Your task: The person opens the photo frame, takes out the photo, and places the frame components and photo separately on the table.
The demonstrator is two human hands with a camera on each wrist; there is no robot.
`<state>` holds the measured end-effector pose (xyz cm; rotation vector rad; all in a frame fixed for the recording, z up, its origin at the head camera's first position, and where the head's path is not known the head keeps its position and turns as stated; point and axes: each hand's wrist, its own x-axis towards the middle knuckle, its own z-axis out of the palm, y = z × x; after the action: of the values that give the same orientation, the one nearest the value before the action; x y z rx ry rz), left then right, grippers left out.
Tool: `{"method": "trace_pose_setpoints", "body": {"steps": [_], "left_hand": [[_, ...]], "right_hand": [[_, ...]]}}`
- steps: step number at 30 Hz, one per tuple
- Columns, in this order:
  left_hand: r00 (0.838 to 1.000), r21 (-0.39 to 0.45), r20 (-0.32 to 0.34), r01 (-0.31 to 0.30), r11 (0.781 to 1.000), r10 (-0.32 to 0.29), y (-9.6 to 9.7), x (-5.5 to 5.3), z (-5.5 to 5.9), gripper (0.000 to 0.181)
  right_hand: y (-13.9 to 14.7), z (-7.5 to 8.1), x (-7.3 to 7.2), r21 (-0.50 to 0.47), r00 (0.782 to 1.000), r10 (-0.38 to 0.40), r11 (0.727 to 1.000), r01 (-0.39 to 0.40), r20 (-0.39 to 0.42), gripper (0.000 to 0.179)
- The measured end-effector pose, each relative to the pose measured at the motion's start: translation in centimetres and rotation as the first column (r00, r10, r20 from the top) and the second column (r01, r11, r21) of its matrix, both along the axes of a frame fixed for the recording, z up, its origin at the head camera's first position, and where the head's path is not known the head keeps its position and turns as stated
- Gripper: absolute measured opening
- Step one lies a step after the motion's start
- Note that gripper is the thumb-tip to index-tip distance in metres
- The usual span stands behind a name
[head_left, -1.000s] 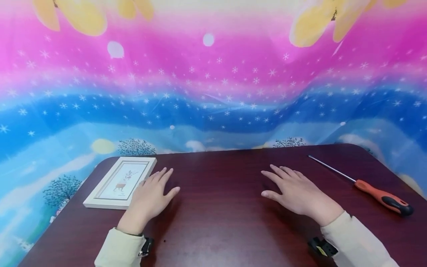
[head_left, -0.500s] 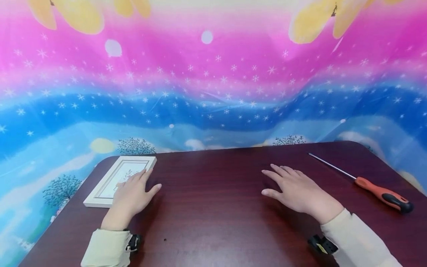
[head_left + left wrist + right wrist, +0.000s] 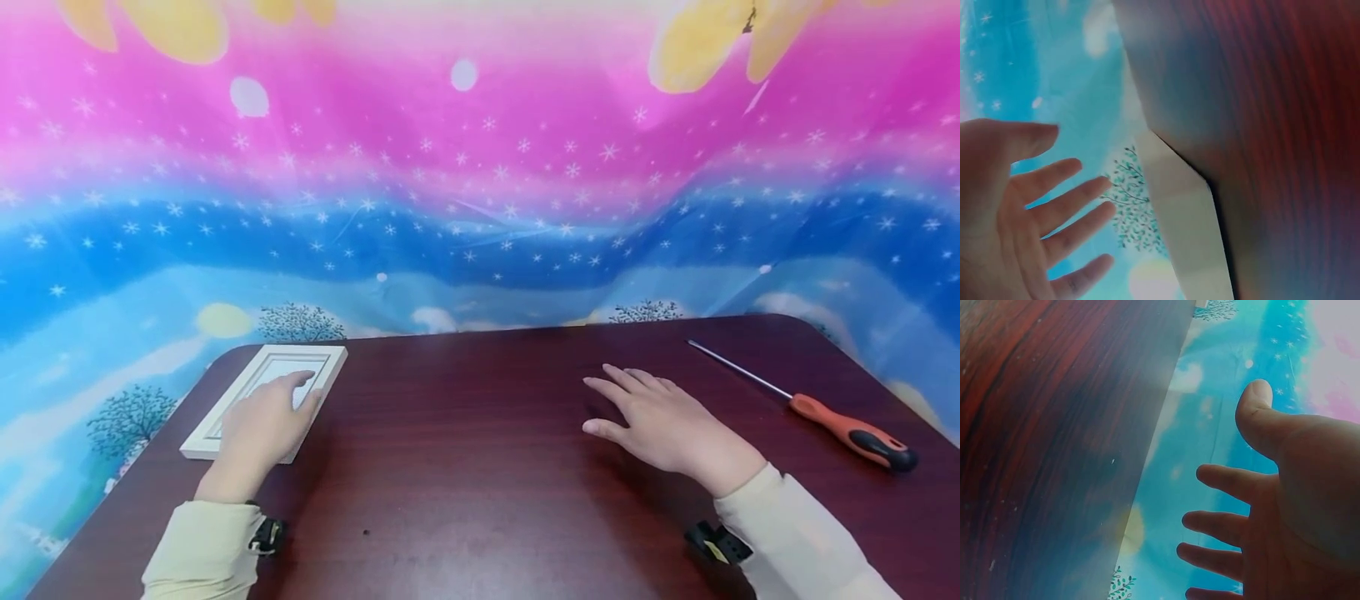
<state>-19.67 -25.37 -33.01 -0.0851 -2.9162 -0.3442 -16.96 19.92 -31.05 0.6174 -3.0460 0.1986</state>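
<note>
White picture frame [image 3: 255, 377] at the left of the head view, under the left hand [image 3: 262, 421].
The left hand is spread wide over it; I can't tell if they touch. The right hand [image 3: 667, 425] is wide too, with an orange screwdriver [image 3: 806, 407] at the far right. Since a second ago, the left hand has gone left, over more of the picture frame; the right hand has hardly moved.

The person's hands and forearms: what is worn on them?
Left sleeve and right sleeve: pale cream. A black device with a yellow marking sits beside the right sleeve, another by the left one. Left hand and right hand: no gloves visible.
</note>
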Motion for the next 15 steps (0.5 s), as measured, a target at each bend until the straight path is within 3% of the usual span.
{"method": "trace_pose_setpoints", "body": {"steps": [10,15], "left_hand": [[0.997,0.049,0.007,-0.078,0.996,0.078,-4.5,-1.6,-0.2,0.045],[0.992,0.028,0.032,-0.126,0.992,0.125,-7.1,-1.9,-0.5,0.047]], "right_hand": [[0.1,-0.2,-0.2,0.006,1.0,-0.001,1.0,0.001,0.012,0.065],[0.2,-0.4,-0.2,0.004,1.0,0.001,1.0,-0.001,0.01,0.066]]}}
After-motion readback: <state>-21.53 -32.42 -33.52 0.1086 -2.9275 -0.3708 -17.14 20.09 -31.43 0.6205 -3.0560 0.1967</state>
